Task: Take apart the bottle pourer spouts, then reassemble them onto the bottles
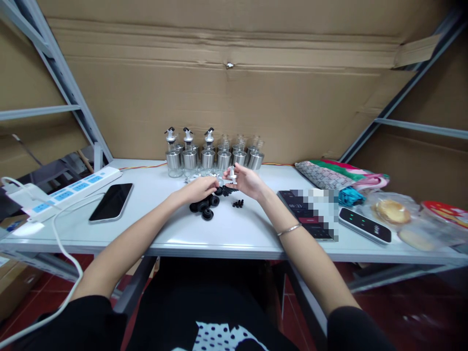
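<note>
Between the thumb and fingers of my right hand (247, 181) is a small white pourer spout (231, 174), held upright above the table. My left hand (203, 188) is low over a pile of small parts, its fingertips drawn together; whatever they hold is hidden. Under and in front of it lie round black stoppers (207, 214). Several thin black levers (229, 191) lie between my hands, and a cluster of tiny black pieces (238, 203) sits nearer to me. Clear and white spout parts (192, 178) are partly covered by my left hand.
Glass bottles with steel sleeves (208, 159) stand in rows at the back, three with pourers on top. A phone (111, 202) and a power strip (73, 192) lie left. At right are a tablet (305, 207), a black-topped device (364, 225), a patterned cloth bag (329, 174) and wrapped food (393, 212).
</note>
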`<state>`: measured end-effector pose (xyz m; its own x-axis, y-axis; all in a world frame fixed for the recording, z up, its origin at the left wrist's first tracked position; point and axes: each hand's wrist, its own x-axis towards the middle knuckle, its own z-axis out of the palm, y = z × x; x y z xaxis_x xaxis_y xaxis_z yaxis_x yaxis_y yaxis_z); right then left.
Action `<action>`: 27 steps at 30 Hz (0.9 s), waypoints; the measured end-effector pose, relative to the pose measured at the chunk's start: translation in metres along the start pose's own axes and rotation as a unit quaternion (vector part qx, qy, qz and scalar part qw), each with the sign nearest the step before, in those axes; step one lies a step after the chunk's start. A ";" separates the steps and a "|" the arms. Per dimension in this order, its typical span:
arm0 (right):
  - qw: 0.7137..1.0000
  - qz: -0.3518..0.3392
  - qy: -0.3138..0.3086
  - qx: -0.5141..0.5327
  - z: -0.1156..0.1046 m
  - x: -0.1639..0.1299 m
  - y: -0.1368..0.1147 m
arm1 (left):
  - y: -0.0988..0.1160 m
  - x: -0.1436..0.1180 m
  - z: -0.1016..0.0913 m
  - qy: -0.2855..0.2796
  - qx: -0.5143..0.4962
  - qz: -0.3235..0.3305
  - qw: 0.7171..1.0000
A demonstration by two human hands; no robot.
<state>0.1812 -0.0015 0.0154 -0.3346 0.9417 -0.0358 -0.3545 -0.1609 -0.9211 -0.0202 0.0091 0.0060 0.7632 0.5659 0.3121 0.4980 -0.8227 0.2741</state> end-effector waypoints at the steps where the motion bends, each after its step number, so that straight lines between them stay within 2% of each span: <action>1: 1.000 0.001 0.006 -0.004 0.000 0.000 0.000 | -0.001 0.000 0.000 0.010 0.004 0.002 1.000; 5: 1.000 0.008 0.007 -0.002 0.002 -0.001 0.001 | -0.005 0.002 0.003 0.045 0.020 0.019 0.999; 12: 0.999 0.018 -0.042 0.006 0.008 -0.005 0.000 | -0.003 0.004 0.004 0.080 0.023 0.056 0.995; 17: 0.997 0.022 -0.066 0.027 0.009 -0.007 -0.002 | 0.007 0.002 -0.003 0.151 0.026 0.069 0.986; 20: 0.996 -0.003 -0.077 0.051 0.012 -0.010 -0.005 | 0.013 0.001 -0.004 0.186 0.041 0.076 0.979; 22: 0.996 -0.028 -0.069 0.050 0.014 -0.011 -0.007 | 0.014 0.001 -0.003 0.193 0.045 0.072 0.977; 27: 0.996 -0.058 -0.048 0.041 0.014 -0.011 -0.008 | 0.013 0.001 -0.001 0.165 0.059 0.065 0.982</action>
<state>0.1757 -0.0149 0.0283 -0.3683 0.9231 0.1108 -0.4649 -0.0797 -0.8818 -0.0137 -0.0006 0.0108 0.6580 0.4255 0.6213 0.4634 -0.8791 0.1114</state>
